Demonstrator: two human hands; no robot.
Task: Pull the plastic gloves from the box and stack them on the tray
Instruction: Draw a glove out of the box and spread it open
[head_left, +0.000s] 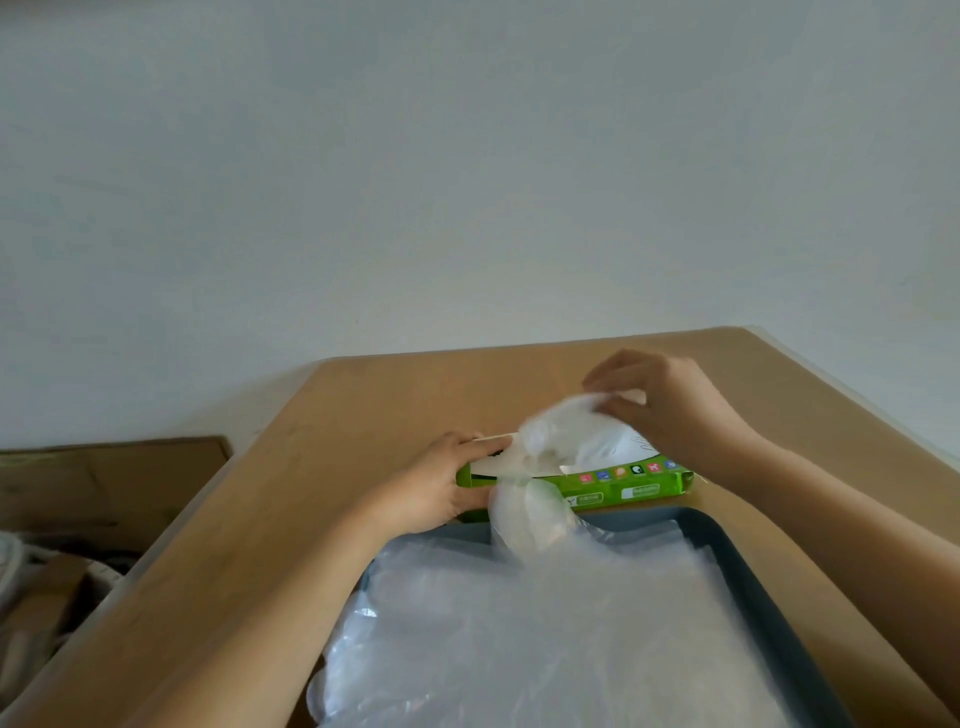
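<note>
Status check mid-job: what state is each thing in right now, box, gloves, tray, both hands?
box: flat on the table, top open.
pulled glove: bunched, partway out of the box.
glove stack: piled on the tray, overhanging its near left edge.
tray: flat on the table, mostly covered.
left hand: grips the box's left end.
right hand: pinches the pulled glove.
</note>
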